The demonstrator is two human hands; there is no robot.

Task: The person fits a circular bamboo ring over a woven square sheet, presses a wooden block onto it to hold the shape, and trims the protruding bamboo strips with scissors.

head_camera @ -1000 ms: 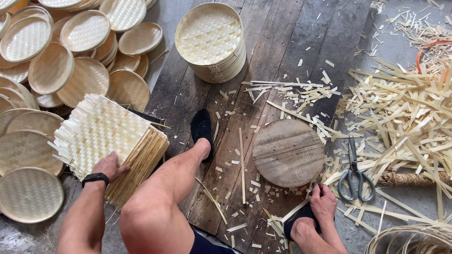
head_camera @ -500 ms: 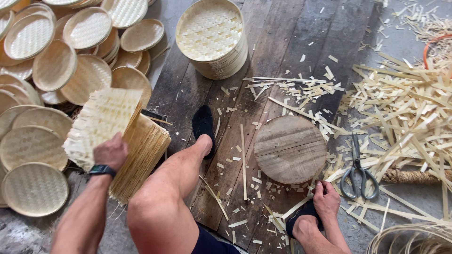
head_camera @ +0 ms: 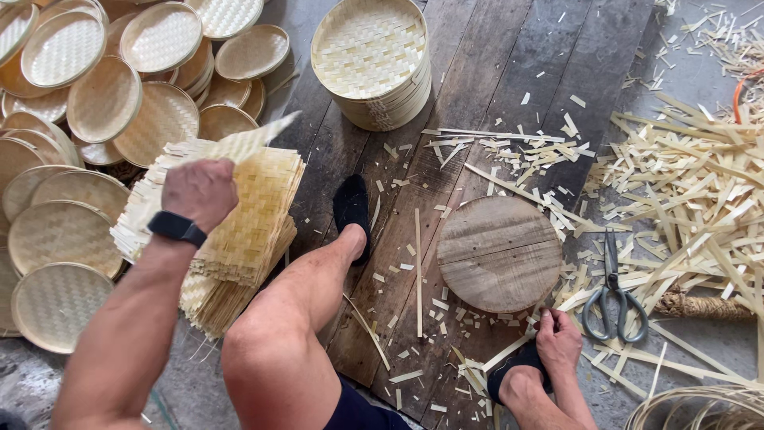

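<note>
woven bamboo mat (head_camera: 255, 143) lifted in left hand (head_camera: 199, 191) | right hand (head_camera: 559, 344) at shoe (head_camera: 517, 366)

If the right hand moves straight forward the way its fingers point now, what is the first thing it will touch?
The right hand rests by the foot, fingers pointing up and slightly left in the picture. Going straight on, it would probably first meet the edge of the round wooden board, just ahead. The scissors lie off to its right.

Scissors (head_camera: 613, 299) are lying among bamboo offcuts (head_camera: 700, 207) beside my round wooden board (head_camera: 499, 253); finished woven trays (head_camera: 87, 119) are piling up beyond.
</note>
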